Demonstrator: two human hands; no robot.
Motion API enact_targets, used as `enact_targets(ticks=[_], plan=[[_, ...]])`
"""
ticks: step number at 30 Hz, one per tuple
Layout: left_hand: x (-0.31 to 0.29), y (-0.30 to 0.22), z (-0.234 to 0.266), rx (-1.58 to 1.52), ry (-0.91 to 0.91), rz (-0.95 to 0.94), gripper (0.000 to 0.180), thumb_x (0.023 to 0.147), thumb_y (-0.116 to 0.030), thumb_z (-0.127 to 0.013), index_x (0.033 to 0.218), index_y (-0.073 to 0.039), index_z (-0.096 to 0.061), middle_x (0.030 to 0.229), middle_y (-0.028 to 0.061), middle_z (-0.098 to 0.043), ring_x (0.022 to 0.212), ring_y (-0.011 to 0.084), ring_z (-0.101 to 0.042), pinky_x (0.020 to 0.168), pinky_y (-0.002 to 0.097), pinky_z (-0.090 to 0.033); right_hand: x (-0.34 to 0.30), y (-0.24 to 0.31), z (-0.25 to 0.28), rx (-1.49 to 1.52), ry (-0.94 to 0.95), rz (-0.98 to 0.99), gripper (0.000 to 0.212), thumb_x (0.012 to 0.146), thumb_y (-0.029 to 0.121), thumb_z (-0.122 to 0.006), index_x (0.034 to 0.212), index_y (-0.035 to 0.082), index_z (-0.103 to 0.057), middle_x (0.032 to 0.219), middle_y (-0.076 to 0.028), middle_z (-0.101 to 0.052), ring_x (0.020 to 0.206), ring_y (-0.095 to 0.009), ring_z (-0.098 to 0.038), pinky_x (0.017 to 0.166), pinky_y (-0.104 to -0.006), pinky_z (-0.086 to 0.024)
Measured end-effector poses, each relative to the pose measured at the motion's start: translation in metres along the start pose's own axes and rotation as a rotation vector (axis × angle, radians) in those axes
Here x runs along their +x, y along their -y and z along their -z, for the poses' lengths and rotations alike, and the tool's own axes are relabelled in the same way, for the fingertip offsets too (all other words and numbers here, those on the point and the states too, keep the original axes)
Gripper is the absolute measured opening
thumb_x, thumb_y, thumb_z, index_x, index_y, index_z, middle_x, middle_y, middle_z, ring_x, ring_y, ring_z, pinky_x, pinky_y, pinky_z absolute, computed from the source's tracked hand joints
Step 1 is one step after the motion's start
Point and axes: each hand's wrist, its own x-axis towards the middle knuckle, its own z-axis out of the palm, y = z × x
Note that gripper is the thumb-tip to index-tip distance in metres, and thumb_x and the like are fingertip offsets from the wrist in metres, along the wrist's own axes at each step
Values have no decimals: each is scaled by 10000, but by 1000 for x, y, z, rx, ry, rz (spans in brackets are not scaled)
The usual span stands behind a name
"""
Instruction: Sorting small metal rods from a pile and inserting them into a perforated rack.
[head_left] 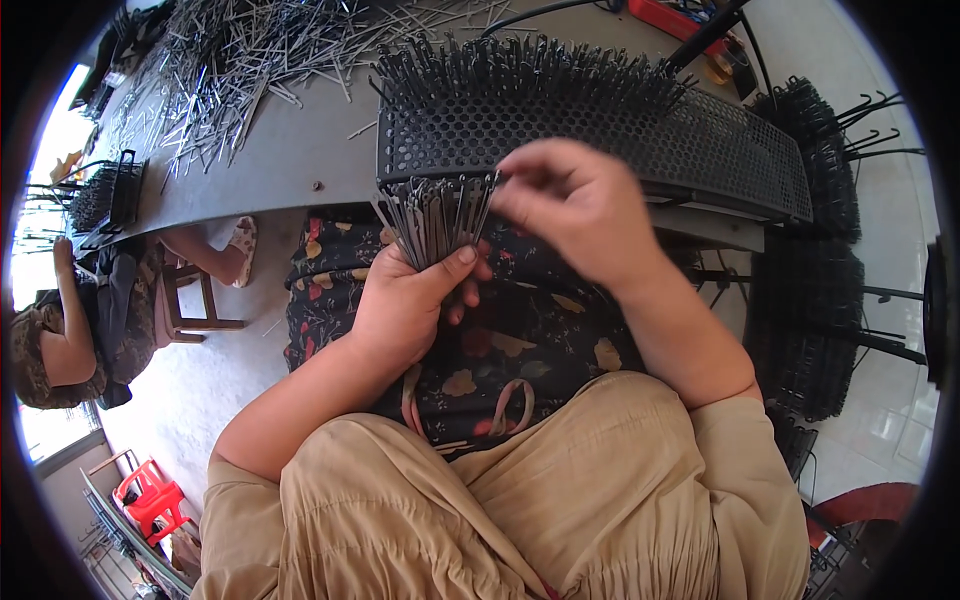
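My left hand [405, 305] is wrapped round a fanned bundle of thin dark metal strips [435, 220], its thumb across their lower part. The strips stand upright, and small holes or hooks show at some of their upper ends. Beside the bundle's right upper edge, my right hand [575, 205] is closed in a pinch, slightly blurred; what lies between its fingertips I cannot make out. Just beyond both hands is a black perforated metal rack [600, 130], with a dense row of similar dark strips [530, 70] standing along its top.
Loose metal strips [240, 70] lie heaped on the grey table [270, 170] at the far left. Dark racks of strips with hooked rods [810, 250] hang at the right. Another person [95, 310] sits at the left near a similar rack. A red stool [150, 500] stands lower left.
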Motion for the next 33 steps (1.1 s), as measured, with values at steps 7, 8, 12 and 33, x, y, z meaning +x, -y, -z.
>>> enact_targets(ticks=[7, 8, 12, 33], plan=[[-1, -3, -3, 58, 2, -9, 118, 947, -122, -587, 1015, -36, -632, 818, 54, -672, 627, 85, -589, 473, 203, -437, -5, -20, -7, 238, 36, -13, 150, 847, 41, -697, 980, -7, -645, 849, -47, -670, 713, -69, -596, 621, -186, -472], [-1, -3, -3, 77, 8, -9, 120, 949, -122, -583, 1018, -35, -630, 815, 57, -674, 621, 86, -588, 471, 203, -437, -5, -11, -3, 318, -5, -95, 170, 854, 38, -684, 1012, -2, -634, 845, -55, -674, 686, -68, -595, 583, -180, -460], [-1, -2, 0, 105, 23, 16, 126, 951, -124, -580, 1026, -35, -626, 827, 61, -677, 616, 86, -587, 468, 200, -435, 0, -10, 7, 496, -35, -165, 228, 872, 40, -654, 1092, 3, -610, 832, -76, -684, 631, -65, -594, 501, -165, -432], [-1, -6, 0, 105, -9, 14, 85, 942, -116, -591, 948, -44, -635, 743, 28, -644, 571, 70, -548, 453, 207, -417, 8, -1, 17, 346, -336, 154, 401, 879, -14, -605, 1235, 5, -423, 845, -123, -670, 638, -103, -599, 539, -195, -461]])
